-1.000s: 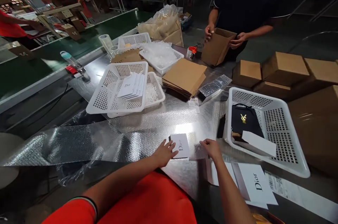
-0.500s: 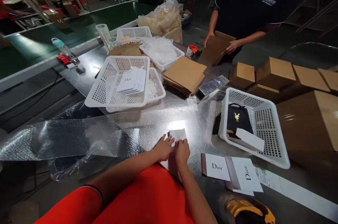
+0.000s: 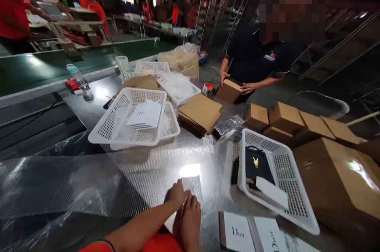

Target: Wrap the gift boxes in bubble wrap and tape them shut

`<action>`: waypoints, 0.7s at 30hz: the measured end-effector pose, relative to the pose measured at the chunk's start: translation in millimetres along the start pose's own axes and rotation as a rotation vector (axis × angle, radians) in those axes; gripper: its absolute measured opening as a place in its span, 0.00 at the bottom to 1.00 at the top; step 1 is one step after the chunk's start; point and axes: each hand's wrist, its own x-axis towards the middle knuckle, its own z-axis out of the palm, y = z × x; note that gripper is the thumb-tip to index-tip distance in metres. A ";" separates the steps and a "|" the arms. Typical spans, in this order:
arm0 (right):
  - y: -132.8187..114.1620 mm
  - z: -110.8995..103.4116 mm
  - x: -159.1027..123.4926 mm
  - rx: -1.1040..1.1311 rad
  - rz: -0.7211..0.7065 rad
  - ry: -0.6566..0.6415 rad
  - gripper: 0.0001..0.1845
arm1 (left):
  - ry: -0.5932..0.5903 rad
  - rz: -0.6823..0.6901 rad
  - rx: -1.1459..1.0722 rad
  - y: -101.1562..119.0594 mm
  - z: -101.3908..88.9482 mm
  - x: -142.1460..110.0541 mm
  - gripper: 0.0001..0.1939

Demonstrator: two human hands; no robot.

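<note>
A small white box (image 3: 170, 222) lies at the table's near edge, partly hidden by my forearms. Clear bubble wrap (image 3: 192, 187) covers its far end, and a long sheet of the same wrap runs off to the left. My left hand (image 3: 177, 193) is closed on the wrap, its fingers bent down over the box. Right beside it, my right hand (image 3: 191, 209) has its fingers pressed together on the same wrapped spot. The fingertips of both hands are partly hidden.
White baskets (image 3: 97, 135) stand beyond the wrap, the front one holding Dior cards. Cardboard sheets (image 3: 200, 111) lie mid-table. At right are a basket (image 3: 299, 208) with a black pouch, Dior-printed boxes (image 3: 237, 233) and brown cartons (image 3: 329, 172). A co-worker (image 3: 252, 62) holds a carton across the table.
The view has tilted up, so the table sits lower. My left hand's fingers, spread before, are now curled in near my right hand. The co-worker's carton has turned.
</note>
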 end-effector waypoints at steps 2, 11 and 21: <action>5.2 19.6 2.0 -0.018 0.028 0.034 0.28 | 0.021 -0.059 -0.012 2.4 3.5 5.7 0.22; 6.0 21.5 1.5 0.107 0.048 0.068 0.20 | -0.026 -0.039 -0.075 -14.9 16.9 24.7 0.15; 40.2 25.3 13.0 0.058 0.013 0.046 0.21 | -0.023 0.050 -0.051 -2.5 26.6 29.5 0.14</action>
